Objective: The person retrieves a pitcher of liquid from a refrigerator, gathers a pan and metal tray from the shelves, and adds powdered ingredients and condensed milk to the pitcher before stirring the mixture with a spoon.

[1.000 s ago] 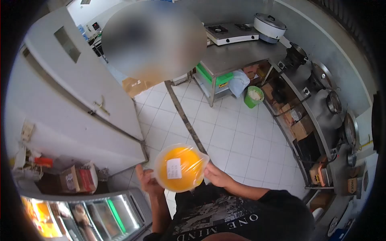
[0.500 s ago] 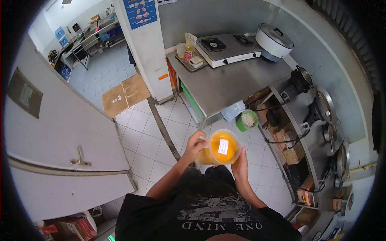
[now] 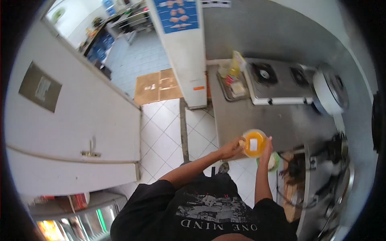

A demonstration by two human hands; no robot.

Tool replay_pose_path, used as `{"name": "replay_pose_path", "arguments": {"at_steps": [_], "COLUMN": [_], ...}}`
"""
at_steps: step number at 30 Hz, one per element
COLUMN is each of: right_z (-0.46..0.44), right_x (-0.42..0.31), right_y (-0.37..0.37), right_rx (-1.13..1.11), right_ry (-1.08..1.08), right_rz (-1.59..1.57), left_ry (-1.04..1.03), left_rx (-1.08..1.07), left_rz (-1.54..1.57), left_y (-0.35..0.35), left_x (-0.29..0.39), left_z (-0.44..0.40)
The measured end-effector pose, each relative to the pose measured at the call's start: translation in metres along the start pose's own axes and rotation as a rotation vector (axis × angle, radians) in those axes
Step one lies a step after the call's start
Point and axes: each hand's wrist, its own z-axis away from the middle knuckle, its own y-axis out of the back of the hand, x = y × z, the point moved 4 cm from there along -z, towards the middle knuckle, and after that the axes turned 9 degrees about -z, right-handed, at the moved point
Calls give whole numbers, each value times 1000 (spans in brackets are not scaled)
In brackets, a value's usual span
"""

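A round, clear plastic container [image 3: 250, 151] with orange-yellow contents and a white label [image 3: 253, 144] on top is held out in front of me. It appears over the front edge of the steel table [image 3: 277, 126]; whether it touches the steel I cannot tell. My left hand [image 3: 232, 148] is closed on its left side. On the right side, my right hand [image 3: 265, 150] presses against the wall, fingers partly hidden. Below my right hand, a green bucket [image 3: 275, 162] with pale contents shows in part.
A two-burner gas stove [image 3: 279, 86] stands on the table, with a white lidded pot [image 3: 327, 92] to its right. Left of it is a tray [image 3: 232, 96] with a bottle and small tubs. A pillar [image 3: 189, 68], flattened cardboard [image 3: 159, 86] and a door [image 3: 76, 124] lie leftward.
My view has swung to the right and I am nearer the table. Both hands have carried the container forward, from over the floor to the table's front edge.
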Motion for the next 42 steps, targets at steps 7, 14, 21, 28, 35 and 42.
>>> {"name": "replay_pose_path", "arguments": {"at_steps": [7,14,21,28,35,42], "right_z": [-52,17,24,85,15,4], "right_x": [2,-74,106,260,160,-23], "right_y": [-40,-149,-491,-803,-1131,-1324], "right_rx": [-62,394,-272,-1247,-1179,-1241], "right_ry": [-36,1007,600,436,1077,1855], "right_rz": [357,987,739,1121,597,-76], "left_ry": [47,101,331,373,-343,-1390], "left_rx": [-197,-170,190,649,1119,1220], "left_rz": [100,76,-41,53,-495,-864], "left_y": [65,276,550,804,1117,1286], "left_x": [-25,-107,-203,-240,-35,129], "left_z": [-21,50,205,239,178,114]}}
